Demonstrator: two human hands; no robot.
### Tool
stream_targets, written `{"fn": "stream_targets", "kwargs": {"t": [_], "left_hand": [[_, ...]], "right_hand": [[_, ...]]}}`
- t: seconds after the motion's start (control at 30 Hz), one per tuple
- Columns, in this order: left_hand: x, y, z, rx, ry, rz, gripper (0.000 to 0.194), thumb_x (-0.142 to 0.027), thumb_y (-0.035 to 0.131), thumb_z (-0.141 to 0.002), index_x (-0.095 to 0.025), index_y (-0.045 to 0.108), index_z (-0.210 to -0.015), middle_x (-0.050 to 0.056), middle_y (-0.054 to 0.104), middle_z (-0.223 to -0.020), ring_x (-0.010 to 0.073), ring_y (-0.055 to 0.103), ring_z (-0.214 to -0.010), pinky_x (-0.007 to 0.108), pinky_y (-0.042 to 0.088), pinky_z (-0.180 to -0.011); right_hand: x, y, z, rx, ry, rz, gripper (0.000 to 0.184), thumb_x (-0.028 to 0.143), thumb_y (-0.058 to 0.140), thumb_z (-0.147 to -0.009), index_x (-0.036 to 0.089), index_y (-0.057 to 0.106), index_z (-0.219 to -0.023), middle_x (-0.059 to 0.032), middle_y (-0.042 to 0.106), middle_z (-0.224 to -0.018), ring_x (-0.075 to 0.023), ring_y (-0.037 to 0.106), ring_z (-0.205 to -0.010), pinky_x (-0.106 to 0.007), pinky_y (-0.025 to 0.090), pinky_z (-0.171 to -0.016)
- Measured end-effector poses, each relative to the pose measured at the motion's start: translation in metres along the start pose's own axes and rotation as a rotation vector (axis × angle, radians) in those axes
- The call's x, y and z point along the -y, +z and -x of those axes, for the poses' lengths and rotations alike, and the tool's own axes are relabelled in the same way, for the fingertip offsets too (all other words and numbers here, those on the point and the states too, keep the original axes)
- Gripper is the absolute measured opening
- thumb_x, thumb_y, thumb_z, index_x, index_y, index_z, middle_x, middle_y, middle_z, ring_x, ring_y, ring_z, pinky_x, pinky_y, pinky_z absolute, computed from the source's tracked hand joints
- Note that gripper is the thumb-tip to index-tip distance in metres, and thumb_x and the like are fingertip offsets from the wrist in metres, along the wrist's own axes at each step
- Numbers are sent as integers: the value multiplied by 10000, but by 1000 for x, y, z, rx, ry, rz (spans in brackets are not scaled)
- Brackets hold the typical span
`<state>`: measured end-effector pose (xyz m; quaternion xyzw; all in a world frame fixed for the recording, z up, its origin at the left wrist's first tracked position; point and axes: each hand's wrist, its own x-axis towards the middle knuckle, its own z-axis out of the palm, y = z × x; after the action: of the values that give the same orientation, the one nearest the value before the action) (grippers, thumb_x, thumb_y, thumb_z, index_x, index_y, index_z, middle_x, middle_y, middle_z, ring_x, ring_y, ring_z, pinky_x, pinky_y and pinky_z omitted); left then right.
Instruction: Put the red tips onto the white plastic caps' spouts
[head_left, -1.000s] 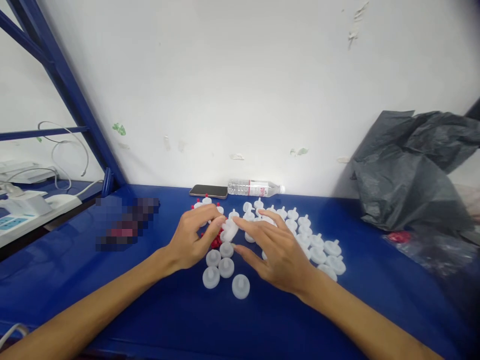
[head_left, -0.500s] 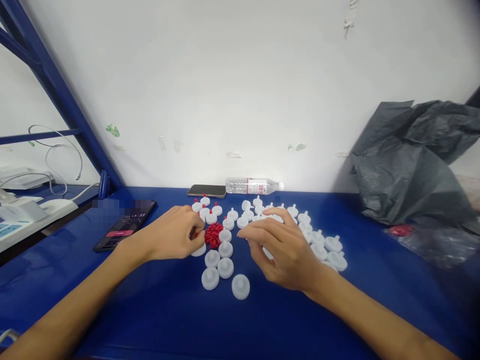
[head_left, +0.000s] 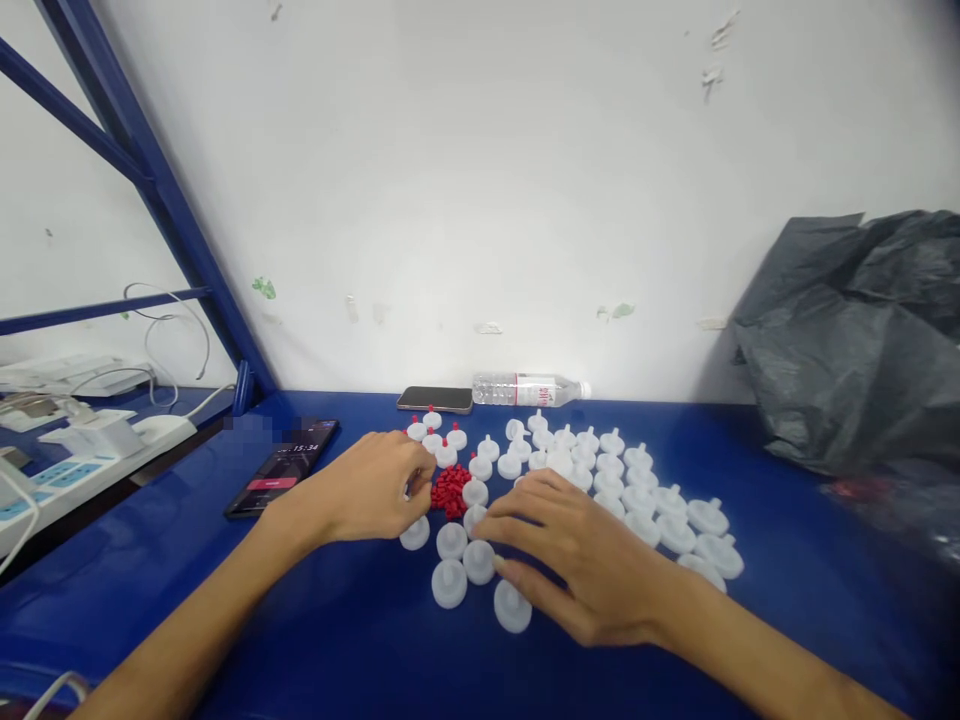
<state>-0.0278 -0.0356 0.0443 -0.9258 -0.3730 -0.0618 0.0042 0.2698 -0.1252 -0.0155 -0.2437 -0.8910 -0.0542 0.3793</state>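
My left hand (head_left: 369,490) is closed, its thumb and fingertips curled together left of a pile of small red plastic pieces (head_left: 451,492); what it grips is mostly hidden. Under it lies a white round cap (head_left: 414,534). My right hand (head_left: 574,555) has its fingers apart, palm down, with the index fingertip at a white cap with a centre spout (head_left: 474,519) beside the red pile. Nearer me lie more such white caps (head_left: 449,584). Behind the left hand stand several white caps with red tips on their spouts (head_left: 455,437).
Many plain white spouted caps (head_left: 640,498) spread to the right on the blue table (head_left: 360,640). A phone (head_left: 435,399) and a clear bottle (head_left: 529,389) lie by the wall. Another phone (head_left: 283,467) and a power strip (head_left: 82,470) are left; a grey plastic bag (head_left: 855,320) is right.
My right hand has come down and leftward, toward the white caps by the red pile. My left hand stays beside the pile, closed. The view has shifted slightly.
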Motion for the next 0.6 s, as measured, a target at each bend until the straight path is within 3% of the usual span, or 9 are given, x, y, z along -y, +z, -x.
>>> {"fn": "stream_targets", "kwargs": {"t": [0.13,0.23,0.47,0.6], "left_hand": [[-2,3,-3,8,-9,3,202,-139,695,-1085,-270,753,-942,11,808,-861,258,667,-722,388,391,-723],[-4,9,-3,-29,53,6,150,-155,738,-1078,-271,783,-995,23,844,-943,283,761,-831,394,459,-783],[-2,26,-3,-34,96,28,211,-124,690,-1136,-290,817,-1106,54,923,-1106,318,892,-1007,422,546,-857],[-1,30,-8,14,89,59,139,-172,786,-1103,-292,818,-1041,62,933,-1077,321,881,-938,428,552,-814]], "right_hand": [[2,0,1,59,-10,-23,476,229,882,-1083,331,868,-1548,-7,976,-1221,-249,918,-1025,-430,767,-961],[3,4,3,78,-9,-17,500,230,896,-1058,378,882,-1535,14,969,-1168,-246,902,-969,-434,765,-925],[-3,13,5,61,16,70,193,215,888,-1043,348,880,-1182,55,918,-978,-213,856,-836,-429,747,-917],[-8,13,3,61,9,206,209,168,916,-1018,342,802,-1010,76,883,-922,-195,835,-793,-400,730,-864]]}}
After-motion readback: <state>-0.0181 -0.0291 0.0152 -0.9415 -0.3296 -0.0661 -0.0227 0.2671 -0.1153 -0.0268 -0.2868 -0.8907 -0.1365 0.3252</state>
